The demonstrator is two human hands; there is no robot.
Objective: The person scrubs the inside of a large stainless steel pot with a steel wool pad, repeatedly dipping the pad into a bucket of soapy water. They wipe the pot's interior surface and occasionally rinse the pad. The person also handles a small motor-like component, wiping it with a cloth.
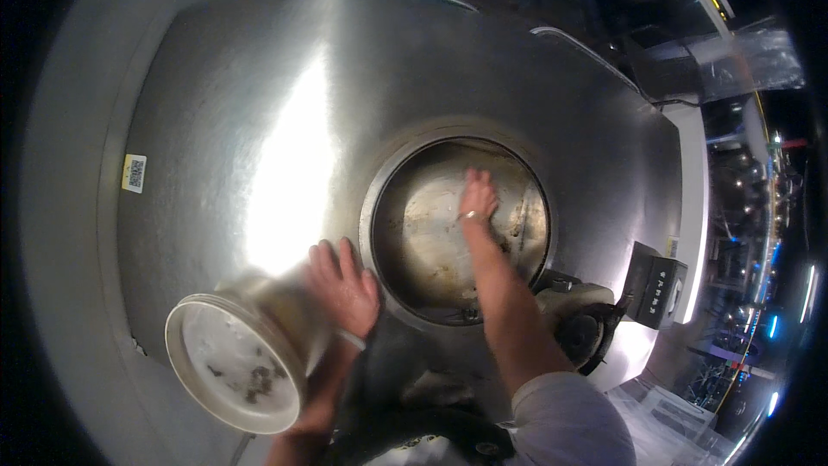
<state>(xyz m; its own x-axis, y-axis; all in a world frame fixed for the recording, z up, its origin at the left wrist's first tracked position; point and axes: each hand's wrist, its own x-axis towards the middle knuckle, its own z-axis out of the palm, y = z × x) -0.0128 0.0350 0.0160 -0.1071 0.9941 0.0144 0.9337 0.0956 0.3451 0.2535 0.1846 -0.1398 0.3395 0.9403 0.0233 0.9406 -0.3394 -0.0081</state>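
A round metal basin with brown stains is set into a stainless steel worktop. My right hand, blurred and with a band at the wrist, reaches inside it. Its palm side is hidden, so I cannot tell whether it holds anything. Left of the basin, my left hand is spread above or on the steel, fingers apart and holding nothing. Beside that hand stands a pale plastic bucket, its near rim overlapping my left forearm. Dark scraps lie on the whitish surface inside the bucket.
A dark-fronted device with a round part stands right of my right forearm. Beyond it is a black box bearing writing. A printed code label is stuck near the left edge. A pale wall borders the worktop there.
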